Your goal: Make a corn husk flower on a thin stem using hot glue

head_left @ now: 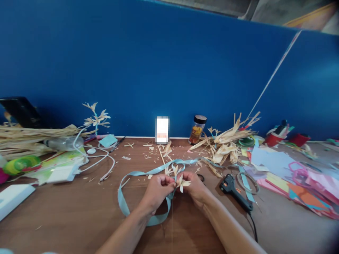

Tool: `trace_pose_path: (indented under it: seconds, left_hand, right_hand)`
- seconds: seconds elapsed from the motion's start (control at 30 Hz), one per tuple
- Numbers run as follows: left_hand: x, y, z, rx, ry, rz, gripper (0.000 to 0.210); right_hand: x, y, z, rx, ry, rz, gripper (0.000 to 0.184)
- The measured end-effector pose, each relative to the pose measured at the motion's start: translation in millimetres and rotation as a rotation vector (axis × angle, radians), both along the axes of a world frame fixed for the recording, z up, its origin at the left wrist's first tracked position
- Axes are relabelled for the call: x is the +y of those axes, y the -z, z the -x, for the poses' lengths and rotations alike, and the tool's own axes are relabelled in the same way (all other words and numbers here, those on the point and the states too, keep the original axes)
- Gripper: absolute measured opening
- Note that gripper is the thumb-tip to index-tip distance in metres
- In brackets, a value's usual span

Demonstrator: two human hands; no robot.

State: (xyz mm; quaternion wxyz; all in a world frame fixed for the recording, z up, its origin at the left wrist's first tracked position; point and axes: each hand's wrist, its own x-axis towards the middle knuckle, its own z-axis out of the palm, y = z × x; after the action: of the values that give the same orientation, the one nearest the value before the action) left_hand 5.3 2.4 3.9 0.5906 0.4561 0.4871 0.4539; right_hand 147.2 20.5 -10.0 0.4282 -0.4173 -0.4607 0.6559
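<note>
A small spray of pale dried-husk flowers [182, 183] is held low over the middle of the table. My left hand [159, 192] pinches thumb to fingers at its stem, where a light blue ribbon [122, 201] meets it. My right hand [196, 188] is closed around the same spray from the other side, its fingertips behind the petals. The ribbon loops out to the left on the tabletop and also trails back to the right. Just where the ribbon passes between my fingers is hidden.
A black glue gun [235, 192] lies right of my hands, beside a wire coil [247, 182]. Dried husks [225, 141] and a black-lidded jar [197, 130] are behind. Coloured papers [275, 162] spread at right. A white cable [112, 160] and finished husk flowers [96, 118] are at left.
</note>
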Motion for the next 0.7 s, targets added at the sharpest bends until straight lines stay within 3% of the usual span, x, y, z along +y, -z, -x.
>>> trace_pose_path:
  seconds: [0.27,0.7]
  left_hand:
    - [1,2.8,0,-0.026,0.019,0.003,0.019]
    - [2,8.1,-1,0.111,0.049,-0.2,0.026]
  right_hand:
    - [-2,-1.6,0,0.027,-0.028,0.014,0.018]
    - [-2,-10.6,-2,0.005,0.004,0.034,0.017]
